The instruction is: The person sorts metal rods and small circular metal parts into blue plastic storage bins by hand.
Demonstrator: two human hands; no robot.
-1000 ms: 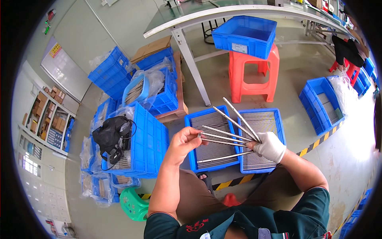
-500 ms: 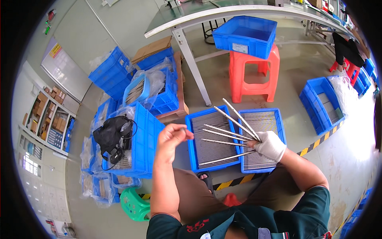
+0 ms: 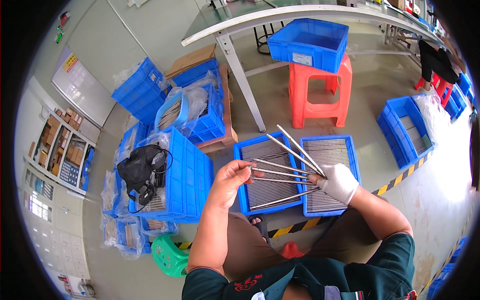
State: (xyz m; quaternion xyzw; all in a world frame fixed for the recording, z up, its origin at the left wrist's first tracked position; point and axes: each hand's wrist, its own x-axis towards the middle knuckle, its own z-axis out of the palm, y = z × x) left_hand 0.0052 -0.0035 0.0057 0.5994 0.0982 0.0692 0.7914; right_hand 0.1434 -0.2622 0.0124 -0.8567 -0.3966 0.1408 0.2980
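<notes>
My right hand (image 3: 340,185), in a white glove, grips several thin metal rods (image 3: 295,155) that fan out toward the left. My bare left hand (image 3: 231,184) is closed at the far tips of the middle rods, with thumb and fingers pinching the end of one. Below the hands, two blue bins stand side by side. The left blue bin (image 3: 242,201) and the right blue bin (image 3: 325,213) each hold rows of similar rods lying crosswise. My right hand is over the right bin. My left hand is by the left bin's left edge.
Stacked blue crates (image 3: 187,175) stand at left, a black bag (image 3: 142,167) on top. A red stool (image 3: 296,100) ahead bears a blue bin (image 3: 320,45) beside a workbench (image 3: 240,22). A green stool (image 3: 167,255) is at lower left. Another person (image 3: 437,62) sits far right.
My left hand has moved right and slightly down, from beside the rods to their tips, where its fingers now pinch one. The right hand has barely moved.
</notes>
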